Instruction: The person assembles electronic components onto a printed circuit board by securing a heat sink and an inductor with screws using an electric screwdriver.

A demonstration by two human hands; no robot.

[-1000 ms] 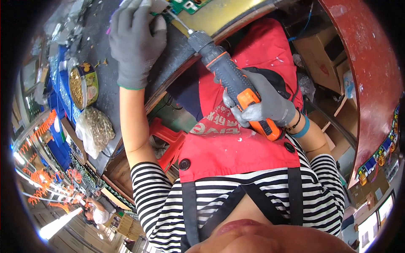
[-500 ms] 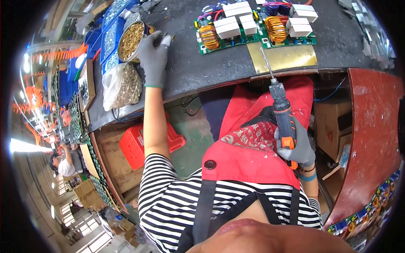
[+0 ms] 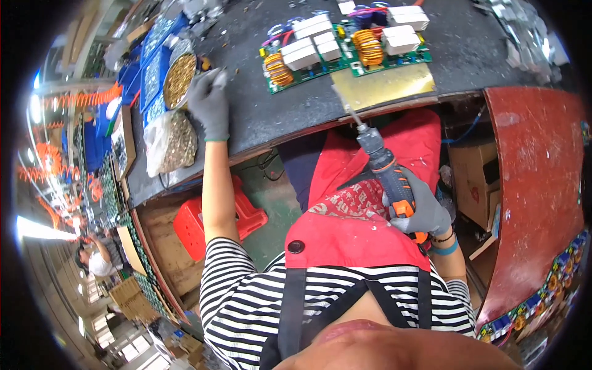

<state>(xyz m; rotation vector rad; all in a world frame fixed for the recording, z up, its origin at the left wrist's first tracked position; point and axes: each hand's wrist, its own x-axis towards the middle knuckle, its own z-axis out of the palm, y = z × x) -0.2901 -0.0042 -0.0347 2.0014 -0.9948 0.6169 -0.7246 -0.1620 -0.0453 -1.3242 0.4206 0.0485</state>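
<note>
Nearest, the gloved right hand [image 3: 425, 213] is closed around an electric screwdriver [image 3: 385, 169], its bit [image 3: 345, 105] over the desk [image 3: 296, 111] edge beside a brass-coloured plate [image 3: 388, 86]. Farther off, the gloved left hand [image 3: 209, 108] pinches at a tin of screws [image 3: 179, 77]; whether it has one cannot be told, so a single screw is best picked cleanly. Beyond lie circuit boards [image 3: 345, 52], with a bag of screws [image 3: 169, 145] left.

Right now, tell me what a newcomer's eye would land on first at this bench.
The green circuit boards with orange copper coils and white blocks stand out at the top centre of the dark bench. Below them the gloved right hand grips an orange-and-grey electric screwdriver, tip pointing up toward a brass-coloured plate. At the left, the gloved left hand rests beside a round tin of brass screws.
</note>
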